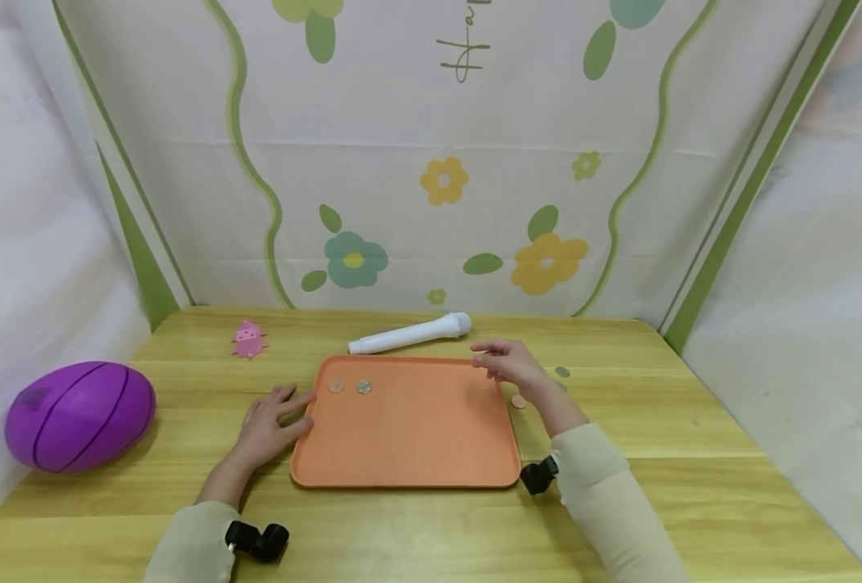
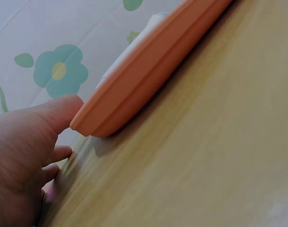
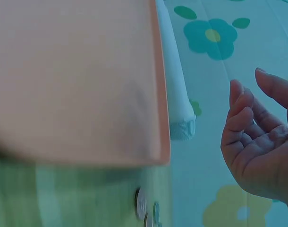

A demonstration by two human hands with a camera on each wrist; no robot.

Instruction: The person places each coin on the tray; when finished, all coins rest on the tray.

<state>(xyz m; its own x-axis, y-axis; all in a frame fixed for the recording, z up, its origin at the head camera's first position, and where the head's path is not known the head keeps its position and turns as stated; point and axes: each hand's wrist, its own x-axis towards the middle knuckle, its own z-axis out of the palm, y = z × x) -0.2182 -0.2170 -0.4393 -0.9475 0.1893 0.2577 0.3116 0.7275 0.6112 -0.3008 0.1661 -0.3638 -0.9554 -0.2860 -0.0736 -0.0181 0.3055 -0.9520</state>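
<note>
An orange tray (image 1: 416,429) lies on the table with two coins at its upper left, a dull one (image 1: 336,386) and a silvery one (image 1: 364,387). At the tray's left edge my left hand (image 1: 266,429) rests with its fingers spread; the left wrist view has the thumb (image 2: 63,111) touching the rim. Over the upper right corner hovers my right hand (image 1: 514,368). Its fingers (image 3: 241,123) hang loosely bent, with nothing visible between them. Just right of the tray lie several coins, one copper-coloured (image 1: 518,401) and one greyish (image 1: 562,372), partly hidden by the right wrist.
A white toy microphone (image 1: 409,333) lies behind the tray. Farther left is a small pink toy (image 1: 249,339) with spots. A purple ball (image 1: 81,417) with black lines sits at the table's left edge. Flowered cloth (image 1: 402,186) hangs behind the table.
</note>
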